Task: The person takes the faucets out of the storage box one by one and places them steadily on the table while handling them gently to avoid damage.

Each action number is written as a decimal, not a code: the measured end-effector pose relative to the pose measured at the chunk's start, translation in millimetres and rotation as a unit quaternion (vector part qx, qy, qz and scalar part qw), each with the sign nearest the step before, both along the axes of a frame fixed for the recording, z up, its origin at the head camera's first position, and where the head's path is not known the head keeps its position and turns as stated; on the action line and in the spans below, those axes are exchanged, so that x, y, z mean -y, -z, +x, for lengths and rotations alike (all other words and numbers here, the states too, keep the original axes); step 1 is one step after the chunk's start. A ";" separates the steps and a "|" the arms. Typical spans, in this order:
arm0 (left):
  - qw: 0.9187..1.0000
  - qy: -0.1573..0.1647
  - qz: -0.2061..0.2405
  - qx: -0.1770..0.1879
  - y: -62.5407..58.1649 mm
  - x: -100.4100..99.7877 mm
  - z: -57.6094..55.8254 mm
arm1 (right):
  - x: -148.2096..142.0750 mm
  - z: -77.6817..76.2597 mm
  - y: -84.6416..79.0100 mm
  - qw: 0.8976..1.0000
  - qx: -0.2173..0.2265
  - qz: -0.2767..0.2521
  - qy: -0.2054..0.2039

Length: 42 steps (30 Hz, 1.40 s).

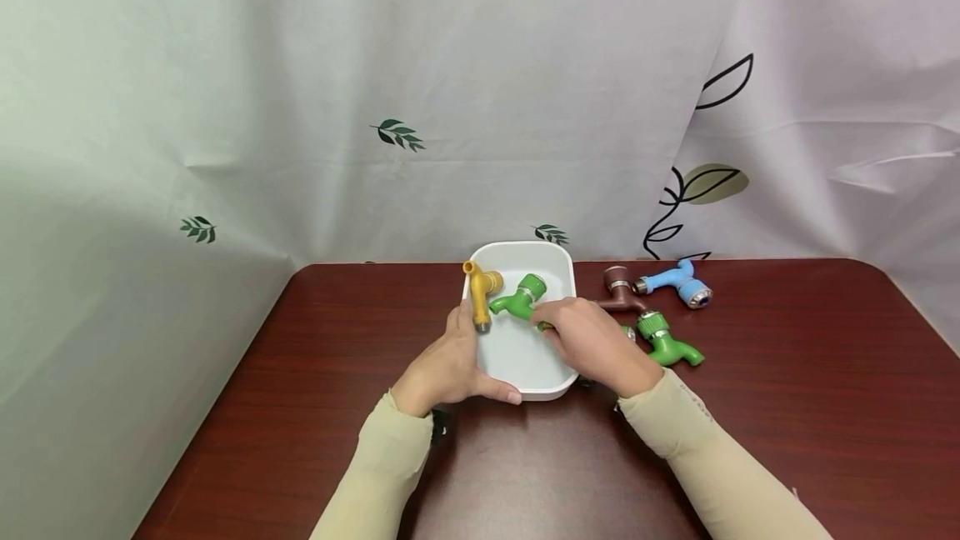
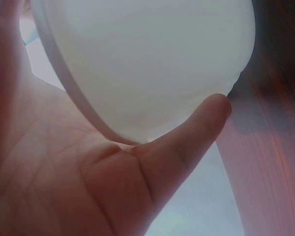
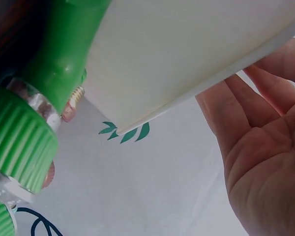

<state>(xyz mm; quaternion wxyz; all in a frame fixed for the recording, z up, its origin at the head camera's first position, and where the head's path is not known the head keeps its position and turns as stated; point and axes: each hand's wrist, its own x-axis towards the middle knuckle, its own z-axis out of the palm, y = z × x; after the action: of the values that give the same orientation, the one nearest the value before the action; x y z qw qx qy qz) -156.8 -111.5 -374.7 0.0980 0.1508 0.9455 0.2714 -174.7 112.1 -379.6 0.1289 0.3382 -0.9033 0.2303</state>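
A white plastic tray (image 1: 521,369) stands on the table, its near left corner held by my left hand (image 1: 446,365). In the left wrist view the thumb (image 2: 187,132) lies along the tray's outer wall. My right hand (image 1: 592,340) reaches over the right rim and pinches the threaded end of a green tap (image 1: 517,304) inside the tray. A yellow tap (image 1: 481,298) leans at the tray's left side. In the right wrist view the fingers (image 3: 236,108) go over the rim, and their tips are hidden behind the wall.
Right of the tray lie a brown tap (image 1: 618,282), a blue tap (image 1: 675,276) and another green tap (image 1: 663,344). Part of one more green tap is hidden behind my right hand. A patterned white curtain (image 1: 480,107) hangs behind the dark red table (image 1: 360,315).
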 end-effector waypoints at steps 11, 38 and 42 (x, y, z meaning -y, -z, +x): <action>1.000 -0.002 -0.006 0.001 0.6 -0.3 -1.1 | -2.1 7.1 -9.0 1.000 -0.004 -0.018 0.020; 1.000 -0.005 -0.011 0.004 1.6 -0.3 -1.7 | -19.7 18.3 -15.3 0.997 -0.033 -0.035 0.053; 1.000 -0.006 -0.014 0.004 1.4 -0.4 -1.5 | -24.0 20.0 -16.1 0.997 -0.032 -0.027 0.057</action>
<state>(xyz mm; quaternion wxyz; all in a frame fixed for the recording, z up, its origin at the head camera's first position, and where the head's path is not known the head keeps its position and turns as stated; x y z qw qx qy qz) -158.2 -111.1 -376.1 0.1020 0.1431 0.9497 0.2594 -154.7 136.1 -363.5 0.1802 0.2894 -0.9100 0.2361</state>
